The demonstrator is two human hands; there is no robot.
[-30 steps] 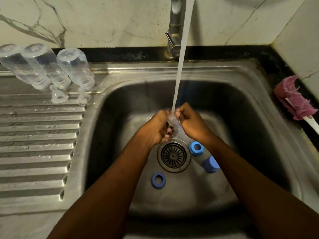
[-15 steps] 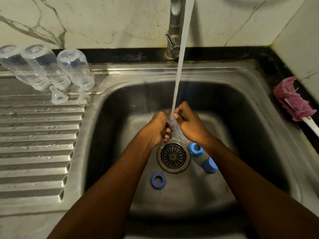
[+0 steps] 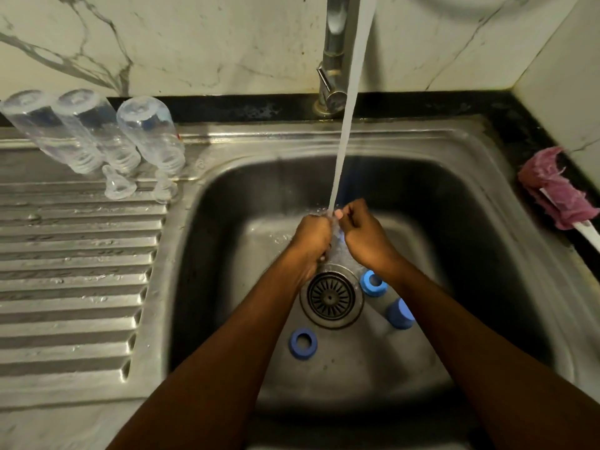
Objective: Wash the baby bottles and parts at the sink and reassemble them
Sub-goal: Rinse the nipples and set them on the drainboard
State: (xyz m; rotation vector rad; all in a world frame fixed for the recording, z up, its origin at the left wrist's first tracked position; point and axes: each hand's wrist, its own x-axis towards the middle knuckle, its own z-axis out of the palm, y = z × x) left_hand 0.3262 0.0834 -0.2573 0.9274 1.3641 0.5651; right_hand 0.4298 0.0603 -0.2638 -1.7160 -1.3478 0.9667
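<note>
Home kitchen: steel sink (image 3: 259,141) with ribbed drainboard (image 3: 74,287) at nine o'clock, running tap (image 3: 334,60) at twelve, marble-veined wall (image 3: 194,43) behind, pink brush (image 3: 552,190) at three.

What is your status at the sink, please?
Left hand and right hand grip a clear part under the water. Three blue parts in the sink. Nothing blocks.

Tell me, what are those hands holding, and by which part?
The left hand and right hand together grip a small clear part in the water stream; where on it the grip sits is hidden.
</note>
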